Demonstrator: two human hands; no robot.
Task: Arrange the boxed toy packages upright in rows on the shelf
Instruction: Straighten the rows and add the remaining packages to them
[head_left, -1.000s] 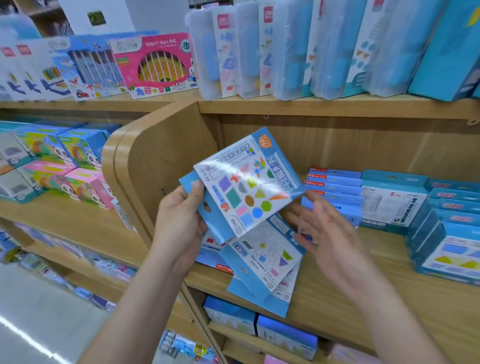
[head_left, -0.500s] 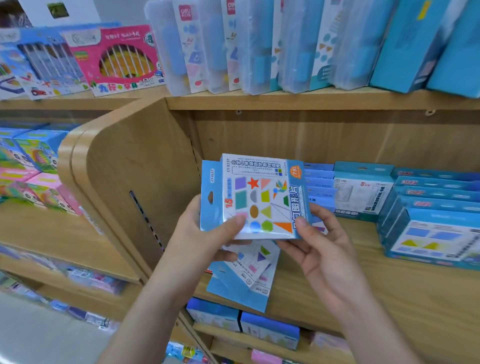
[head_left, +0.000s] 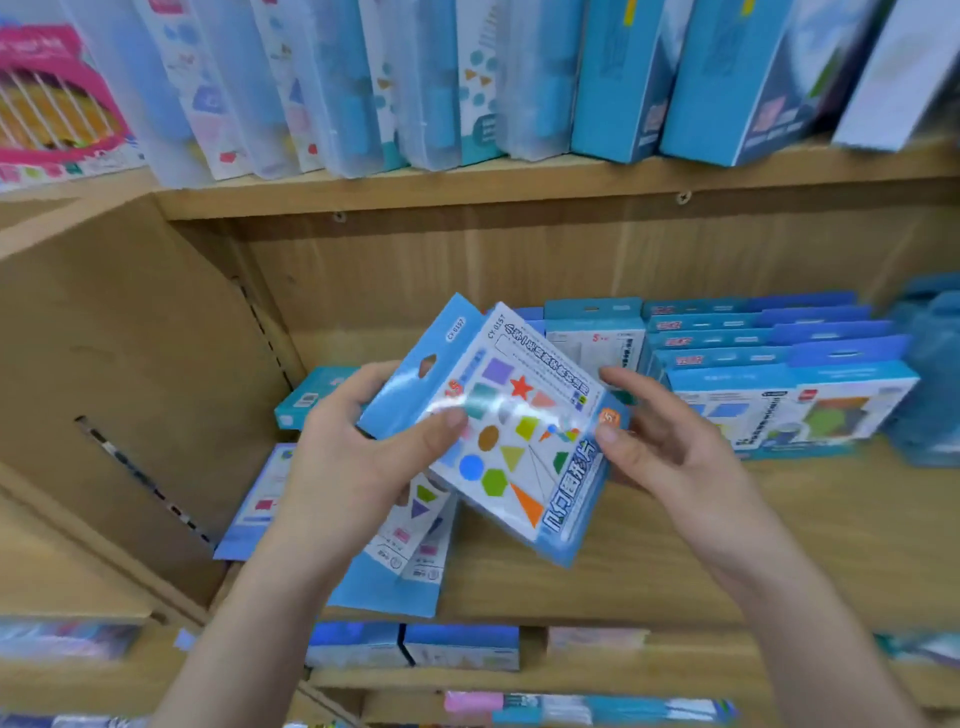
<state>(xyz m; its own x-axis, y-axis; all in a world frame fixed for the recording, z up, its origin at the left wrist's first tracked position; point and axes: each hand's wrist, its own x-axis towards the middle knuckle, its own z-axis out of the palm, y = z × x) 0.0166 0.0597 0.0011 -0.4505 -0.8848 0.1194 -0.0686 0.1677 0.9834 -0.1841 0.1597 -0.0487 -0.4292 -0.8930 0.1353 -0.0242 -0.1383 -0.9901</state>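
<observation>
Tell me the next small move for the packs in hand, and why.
Probably square the two packs together and turn them upright. They sit tilted and fanned apart, held between the left grip and right grip, while the row behind stands upright. Squared, they could join that row before the flat packs on the shelf are picked up.

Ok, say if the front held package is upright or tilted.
Tilted. The package is askew in mid-air, edges slanting, pinched by left hand and right hand.

Tilted package (head_left: 519, 457) between left hand (head_left: 353, 462), right hand (head_left: 670, 452)
</observation>
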